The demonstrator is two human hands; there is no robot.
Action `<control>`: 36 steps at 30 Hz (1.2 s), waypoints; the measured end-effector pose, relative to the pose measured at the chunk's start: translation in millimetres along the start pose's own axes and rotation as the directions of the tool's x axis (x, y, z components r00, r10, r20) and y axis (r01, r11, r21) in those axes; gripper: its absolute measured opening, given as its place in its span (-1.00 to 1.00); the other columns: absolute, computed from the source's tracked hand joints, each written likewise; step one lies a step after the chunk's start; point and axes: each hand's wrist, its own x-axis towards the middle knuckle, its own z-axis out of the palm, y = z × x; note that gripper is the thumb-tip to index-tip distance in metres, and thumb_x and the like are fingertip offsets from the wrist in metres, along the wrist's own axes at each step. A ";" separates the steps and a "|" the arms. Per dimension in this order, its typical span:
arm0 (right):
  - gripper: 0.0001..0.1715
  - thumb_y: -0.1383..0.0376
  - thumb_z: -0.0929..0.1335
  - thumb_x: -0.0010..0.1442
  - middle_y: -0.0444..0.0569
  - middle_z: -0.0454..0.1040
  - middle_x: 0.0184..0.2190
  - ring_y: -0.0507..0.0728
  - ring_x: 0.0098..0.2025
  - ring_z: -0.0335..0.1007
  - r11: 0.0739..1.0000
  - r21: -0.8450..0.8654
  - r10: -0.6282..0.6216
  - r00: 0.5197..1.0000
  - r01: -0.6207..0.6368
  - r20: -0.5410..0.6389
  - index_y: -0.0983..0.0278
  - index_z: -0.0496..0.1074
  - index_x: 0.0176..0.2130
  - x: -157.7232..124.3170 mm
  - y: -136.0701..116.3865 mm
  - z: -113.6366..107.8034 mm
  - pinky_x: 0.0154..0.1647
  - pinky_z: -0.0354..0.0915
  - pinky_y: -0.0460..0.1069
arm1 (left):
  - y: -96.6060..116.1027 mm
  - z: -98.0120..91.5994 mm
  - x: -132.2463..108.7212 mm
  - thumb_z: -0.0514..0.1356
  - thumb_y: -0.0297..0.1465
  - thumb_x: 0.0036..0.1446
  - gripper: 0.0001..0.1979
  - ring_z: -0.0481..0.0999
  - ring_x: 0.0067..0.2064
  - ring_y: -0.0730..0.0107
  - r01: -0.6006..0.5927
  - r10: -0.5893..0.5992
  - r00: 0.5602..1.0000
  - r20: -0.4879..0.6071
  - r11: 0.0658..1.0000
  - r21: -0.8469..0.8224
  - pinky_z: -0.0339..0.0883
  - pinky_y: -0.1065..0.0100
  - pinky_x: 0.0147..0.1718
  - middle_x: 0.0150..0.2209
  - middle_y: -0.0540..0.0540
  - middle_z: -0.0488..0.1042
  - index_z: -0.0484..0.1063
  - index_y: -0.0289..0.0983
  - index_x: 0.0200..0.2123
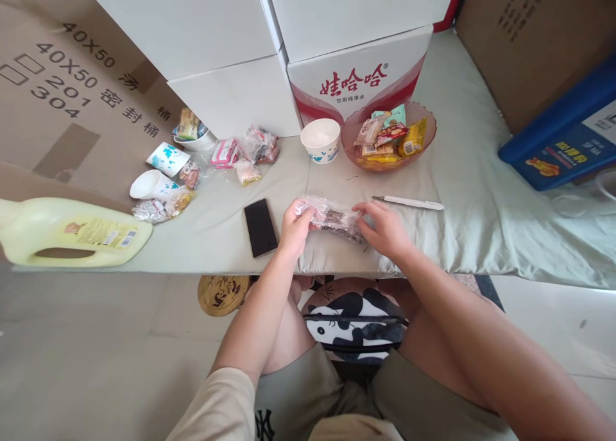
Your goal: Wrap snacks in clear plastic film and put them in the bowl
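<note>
Left hand [296,226] pinches the left end of 1 clear plastic packet [334,221] with dark contents; right hand [385,226] has its fingers narrow at the right end, firm pinch or light touch, can't tell. Packet sits between the 2 hands, close to the desk's [221,239] near edge. Film looks thin and crumpled, so a sudden tear could scatter the contents, some over that edge to the floor.

White slim tool [409,202] lies just far-right of the right hand; dark tip points left toward the fingers. If it's a blade, a careless sweep could nick them. Phone [260,228] lies just left of the left hand; an outward elbow or wrist could shove it nearward.

Farther out: paper bowl [321,139], upright, looks light, could tip if bumped. Glass-like pink bowl [428,133] of snacks, right beside it, could get knocked too.
</note>
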 end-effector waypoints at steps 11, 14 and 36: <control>-0.71 0.36 0.18 0.15 0.13 0.62 -0.17 0.26 -0.08 0.54 0.962 -0.038 0.233 0.884 -0.271 -0.405 0.21 0.46 -0.28 -5.6 27.9 -47.1 0.02 0.38 0.16 | -11.8 -33.0 15.4 0.33 -0.46 -0.01 -0.45 0.56 0.07 0.19 -0.298 0.330 0.944 0.018 0.826 0.478 0.48 0.11 0.10 0.06 -0.17 0.48 0.41 -0.17 0.10; -0.60 0.28 0.20 0.26 0.21 0.60 -0.02 0.31 0.03 0.52 0.971 -0.122 0.144 0.914 -0.204 -0.380 0.27 0.48 -0.01 -4.5 22.4 -37.3 0.08 0.36 0.20 | -13.5 -31.1 17.5 0.37 -0.39 0.04 -0.74 0.46 0.23 0.06 -0.406 0.402 0.903 0.148 0.695 0.594 0.29 -0.04 0.31 0.12 -0.23 0.43 0.57 -0.22 -0.15; -0.48 0.04 0.17 0.40 0.05 0.60 -0.43 0.21 -0.41 0.44 0.869 -0.495 0.225 0.900 -0.011 0.374 0.13 0.64 -0.25 -31.7 -4.7 -42.9 -0.44 -0.06 0.01 | 23.9 -51.6 -39.5 0.12 -0.17 0.31 -0.65 0.67 -0.34 0.29 -0.386 0.106 0.792 0.601 0.850 0.359 0.55 0.29 -0.30 -0.36 -0.14 0.67 0.59 -0.25 -0.33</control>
